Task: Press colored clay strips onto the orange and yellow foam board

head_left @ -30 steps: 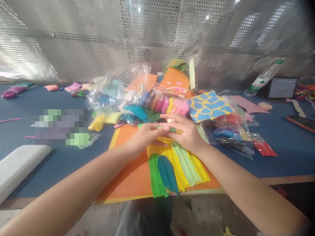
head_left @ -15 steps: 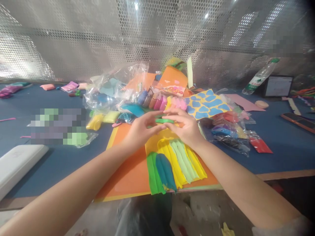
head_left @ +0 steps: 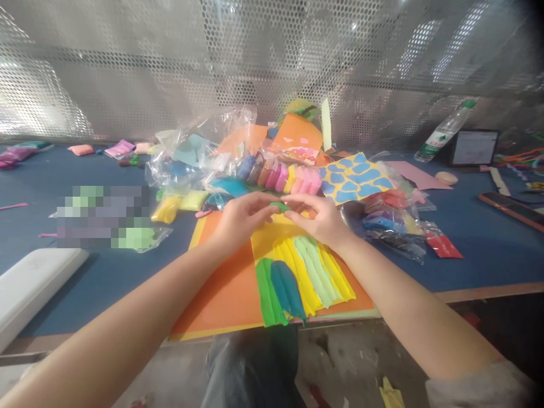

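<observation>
A small piece of green modelling clay [head_left: 279, 207] is pinched between the fingertips of my left hand [head_left: 243, 220] and my right hand [head_left: 318, 218]. Both hands are closed on it, fingertips facing each other above the top of a yellow sheet [head_left: 264, 241]. On that sheet lie ridged clay strips: a green strip [head_left: 268, 294], a dark teal rounded piece [head_left: 287, 286], yellow strips [head_left: 297, 277] and a pale green strip [head_left: 317, 269]. The sheet rests on larger orange paper [head_left: 216, 289] at the table's front edge.
Behind my hands are packets of coloured clay [head_left: 280, 177], a clear plastic bag [head_left: 170, 156] and a blue-patterned yellow card [head_left: 357, 178]. A tilted water bottle [head_left: 444, 133] and a dark-framed screen [head_left: 474, 148] stand back right. A white box [head_left: 38, 289] lies left, a phone [head_left: 514, 209] right.
My hands have drawn closer around the green clay, which looks shorter and more covered by my fingers. The whole view has shifted slightly.
</observation>
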`<state>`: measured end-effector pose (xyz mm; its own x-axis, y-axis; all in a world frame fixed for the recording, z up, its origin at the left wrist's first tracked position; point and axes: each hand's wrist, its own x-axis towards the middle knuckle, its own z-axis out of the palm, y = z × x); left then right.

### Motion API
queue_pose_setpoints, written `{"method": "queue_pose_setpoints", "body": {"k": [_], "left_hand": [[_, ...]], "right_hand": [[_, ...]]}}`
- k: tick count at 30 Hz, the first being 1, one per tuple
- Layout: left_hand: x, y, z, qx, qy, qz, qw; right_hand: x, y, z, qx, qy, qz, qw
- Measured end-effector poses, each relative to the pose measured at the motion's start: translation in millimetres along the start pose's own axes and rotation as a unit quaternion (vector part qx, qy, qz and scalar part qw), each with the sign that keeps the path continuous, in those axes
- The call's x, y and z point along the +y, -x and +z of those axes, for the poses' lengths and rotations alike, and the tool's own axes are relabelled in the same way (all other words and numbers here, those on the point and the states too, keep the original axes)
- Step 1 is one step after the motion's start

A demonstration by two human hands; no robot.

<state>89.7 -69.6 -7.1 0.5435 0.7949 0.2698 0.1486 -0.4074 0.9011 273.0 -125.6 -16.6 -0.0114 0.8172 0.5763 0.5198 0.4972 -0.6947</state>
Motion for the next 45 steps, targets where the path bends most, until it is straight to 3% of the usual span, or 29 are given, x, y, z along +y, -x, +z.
{"method": "queue_pose_setpoints", "body": {"k": [4, 6, 8, 10, 13, 17, 20, 23, 27, 32, 39, 45], "left_hand": [[-8, -2, -3.0, -0.031, 0.03, 0.044, 0.998], [-12, -3, -5.0, -0.072, -0.025, 0.093, 0.993], [-15, -5, -6.2, -0.136, -0.149, 0.159, 0.966], [-16, -6, -6.1, -0.193, -0.262, 0.212, 0.921], [-17, -7, -4.3, -0.232, -0.343, 0.226, 0.882], [-17, -8, -2.4, -0.223, -0.373, 0.208, 0.876], [-17, -7, -2.2, -0.218, -0.372, 0.212, 0.877], [-16, -7, -2.0, -0.213, -0.368, 0.214, 0.88], [-16, -5, -2.3, -0.208, -0.355, 0.211, 0.887], [-20, -6, -2.9, -0.205, -0.351, 0.217, 0.888], [-20, -7, -3.3, -0.21, -0.354, 0.231, 0.881], [-22, -7, -3.0, -0.206, -0.346, 0.229, 0.886]], "right_hand": [[0, 0, -3, 0.027, 0.067, -0.053, 0.996], [-3, -4, -9, 0.067, 0.112, -0.076, 0.989], [-10, -10, -18, 0.107, 0.15, -0.085, 0.979], [-22, -15, -30, 0.127, 0.175, -0.075, 0.974], [-43, -8, -43, 0.096, 0.203, -0.02, 0.974], [-63, 42, -36, 0.046, 0.303, 0.039, 0.951], [-68, 84, -17, 0.052, 0.4, -0.006, 0.915], [-69, 105, -1, 0.051, 0.436, -0.009, 0.898], [-71, 104, 7, 0.054, 0.455, -0.017, 0.889], [-71, 103, 9, 0.03, 0.439, -0.03, 0.898], [-70, 106, -8, 0.045, 0.36, -0.021, 0.932], [-67, 94, -15, -0.08, 0.363, -0.065, 0.926]]}}
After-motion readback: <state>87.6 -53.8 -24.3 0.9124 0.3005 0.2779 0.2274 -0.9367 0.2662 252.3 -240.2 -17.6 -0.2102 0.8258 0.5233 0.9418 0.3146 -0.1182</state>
